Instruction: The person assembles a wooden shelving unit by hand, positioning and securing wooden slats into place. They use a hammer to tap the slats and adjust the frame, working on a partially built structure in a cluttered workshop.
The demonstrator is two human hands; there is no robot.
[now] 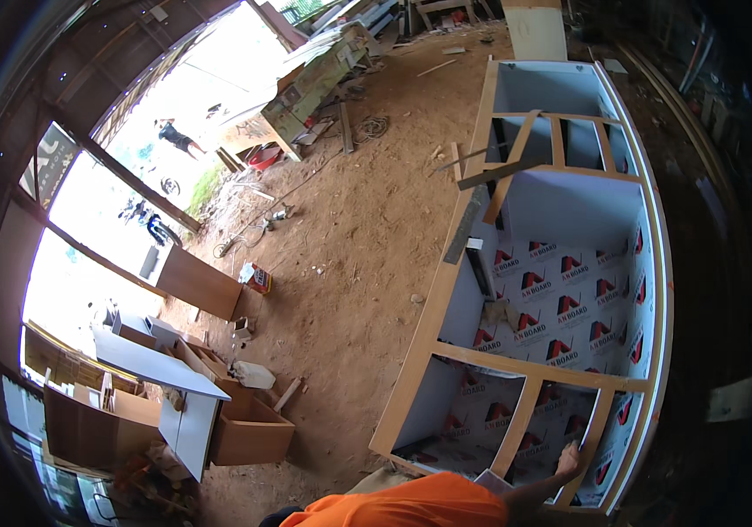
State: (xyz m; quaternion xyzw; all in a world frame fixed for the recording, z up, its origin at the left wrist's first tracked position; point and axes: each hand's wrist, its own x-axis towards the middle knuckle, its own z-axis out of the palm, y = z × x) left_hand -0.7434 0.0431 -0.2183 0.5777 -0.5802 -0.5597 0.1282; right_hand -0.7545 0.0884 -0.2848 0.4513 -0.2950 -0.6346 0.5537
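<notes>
A long cabinet carcass [433,342], pale-panelled inside and edged with wooden strips, lies on the right with its framed side up. At its near end, my right hand [568,458] reaches over the frame, beside a narrow wooden crosspiece [593,430]. The fingers look curled in; anything inside them is too small to make out. Another wooden crosspiece [517,428] runs to the left of the hand. My orange sleeve [420,503] fills the bottom edge. My left hand is out of view.
Loose strips, including a dark strip [501,172], lie across the carcass's far half. On the left are stacked cabinet parts and a brown drawer box [253,435], a white jug [253,375] and a brown cabinet [198,283]. A workbench [292,110] stands beyond; cables cross the dirt floor.
</notes>
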